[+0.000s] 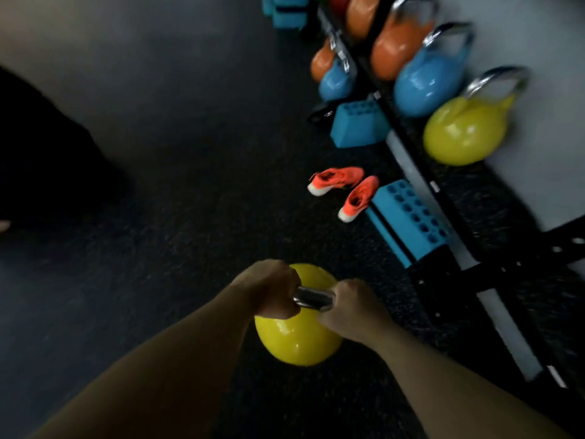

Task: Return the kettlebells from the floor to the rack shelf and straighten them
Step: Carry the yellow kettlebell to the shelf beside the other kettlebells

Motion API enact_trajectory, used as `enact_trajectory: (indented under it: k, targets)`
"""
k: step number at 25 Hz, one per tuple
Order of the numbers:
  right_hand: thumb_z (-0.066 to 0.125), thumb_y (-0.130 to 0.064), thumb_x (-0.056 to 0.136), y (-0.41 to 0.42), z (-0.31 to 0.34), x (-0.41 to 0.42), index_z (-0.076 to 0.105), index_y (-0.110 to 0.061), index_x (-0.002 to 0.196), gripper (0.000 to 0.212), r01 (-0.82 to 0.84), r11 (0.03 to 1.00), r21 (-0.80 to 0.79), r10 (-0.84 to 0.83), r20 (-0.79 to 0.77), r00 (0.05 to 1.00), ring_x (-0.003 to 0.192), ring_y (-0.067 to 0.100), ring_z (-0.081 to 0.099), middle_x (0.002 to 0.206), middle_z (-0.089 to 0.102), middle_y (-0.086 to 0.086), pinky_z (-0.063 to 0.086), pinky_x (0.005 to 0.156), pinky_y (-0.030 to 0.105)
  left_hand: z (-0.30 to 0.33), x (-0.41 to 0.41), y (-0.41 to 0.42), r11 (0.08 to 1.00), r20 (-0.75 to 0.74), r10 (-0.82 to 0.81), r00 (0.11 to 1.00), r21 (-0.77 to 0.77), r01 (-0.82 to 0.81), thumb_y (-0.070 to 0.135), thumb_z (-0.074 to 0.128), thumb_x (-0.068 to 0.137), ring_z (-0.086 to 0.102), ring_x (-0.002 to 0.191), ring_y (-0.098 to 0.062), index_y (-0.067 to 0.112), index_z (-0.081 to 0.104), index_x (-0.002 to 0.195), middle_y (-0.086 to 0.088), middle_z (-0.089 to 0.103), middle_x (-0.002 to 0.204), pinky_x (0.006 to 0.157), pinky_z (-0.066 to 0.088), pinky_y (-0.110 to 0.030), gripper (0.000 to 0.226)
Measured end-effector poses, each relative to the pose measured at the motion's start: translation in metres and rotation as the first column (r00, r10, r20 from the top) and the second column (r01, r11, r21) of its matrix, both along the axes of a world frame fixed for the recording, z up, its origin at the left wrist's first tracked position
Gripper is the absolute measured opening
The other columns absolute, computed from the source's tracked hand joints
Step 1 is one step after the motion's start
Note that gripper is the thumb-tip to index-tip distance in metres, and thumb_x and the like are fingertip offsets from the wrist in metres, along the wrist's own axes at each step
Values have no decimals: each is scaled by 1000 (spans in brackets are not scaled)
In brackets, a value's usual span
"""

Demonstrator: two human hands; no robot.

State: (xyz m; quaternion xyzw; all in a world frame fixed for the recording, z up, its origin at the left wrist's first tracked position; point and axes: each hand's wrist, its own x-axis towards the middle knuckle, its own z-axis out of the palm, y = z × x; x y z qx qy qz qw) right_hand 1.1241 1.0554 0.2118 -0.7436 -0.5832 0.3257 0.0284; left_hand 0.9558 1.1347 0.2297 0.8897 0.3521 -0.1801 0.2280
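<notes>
Two hands: left hand (272,289) and right hand (354,307), each grip clamped on the handle (313,299)
Kettlebell (297,340): yellow, above the floor (174,185), near the rack (443,198)
Shelf (493,191): another yellow bell (463,133), a blue bell (425,85)

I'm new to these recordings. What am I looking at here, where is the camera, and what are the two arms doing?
The one picture comes from a camera worn on a person's head, looking down at their bare arms. The left hand and right hand both grip the steel handle of a yellow kettlebell over a dark gym floor. To the right a rack shelf carries another yellow kettlebell, a blue one and orange ones. Orange shoes and blue blocks lie beside it.
</notes>
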Motion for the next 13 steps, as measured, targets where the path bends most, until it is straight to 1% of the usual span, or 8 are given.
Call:
enact_trajectory:
  k: [2, 4, 5, 7, 8, 9, 11, 13]
  targets:
    - [67, -31, 68, 5, 25, 60, 53, -18, 61, 20, 63, 997, 41, -64, 22, 998, 53, 20, 51, 58, 47, -1, 33, 43, 25, 20, 65, 18, 996, 30, -83, 996, 30, 82, 39, 61, 83, 66, 78, -18, 26, 70, 101, 2, 70, 88, 58, 48, -28, 24]
    - [66, -30, 72, 9, 47, 109, 50, -18, 62, 23, 115, 990, 86, -120, 58, 991, 48, 16, 42, 58, 43, -1, 32, 44, 26, 35, 121, 35, 981, 57, -174, 983, 103, 167, 41, 60, 82, 68, 85, -23, 24, 70, 102, -1, 72, 93, 66, 50, -30, 28]
    - [66, -30, 73, 13, 53, 132, 47, -18, 61, 25, 154, 982, 110, -161, 61, 985, 47, 16, 40, 58, 41, 0, 32, 44, 28, 40, 150, 45, 966, 70, -229, 971, 138, 218, 41, 60, 83, 68, 88, -24, 23, 69, 102, -1, 72, 96, 69, 50, -31, 28]
    - [65, -29, 74, 21, 57, 173, 47, -18, 62, 24, 241, 956, 166, -257, 84, 963, 53, 22, 47, 57, 41, -1, 33, 47, 30, 45, 204, 70, 924, 83, -340, 937, 212, 317, 41, 59, 84, 68, 93, -26, 23, 69, 103, -3, 72, 100, 70, 48, -31, 28]
    - [65, -29, 73, 27, 59, 188, 52, -17, 65, 20, 279, 939, 199, -306, 117, 945, 59, 27, 53, 58, 46, 0, 35, 50, 30, 49, 227, 81, 900, 85, -387, 918, 249, 357, 40, 59, 85, 68, 93, -27, 22, 68, 102, -3, 72, 99, 70, 48, -31, 26]
    - [65, -29, 73, 33, 62, 203, 59, -15, 71, 16, 314, 921, 232, -353, 151, 923, 67, 30, 59, 63, 54, 2, 37, 53, 30, 52, 248, 92, 878, 90, -427, 900, 281, 389, 39, 58, 85, 68, 92, -28, 22, 68, 100, -4, 72, 98, 71, 50, -32, 25]
    - [64, -31, 72, 49, 66, 236, 68, -13, 83, 22, 372, 872, 318, -448, 213, 868, 79, 32, 66, 80, 69, 10, 41, 57, 29, 60, 294, 119, 821, 85, -512, 855, 340, 458, 37, 56, 85, 68, 92, -30, 21, 67, 96, -7, 71, 95, 73, 52, -34, 22]
    - [65, -34, 72, 67, 74, 263, 70, -14, 87, 25, 405, 837, 368, -513, 270, 815, 81, 33, 68, 84, 71, 11, 43, 59, 29, 69, 332, 144, 772, 91, -575, 813, 389, 502, 34, 56, 86, 67, 93, -32, 20, 67, 96, -8, 71, 95, 70, 46, -32, 20]
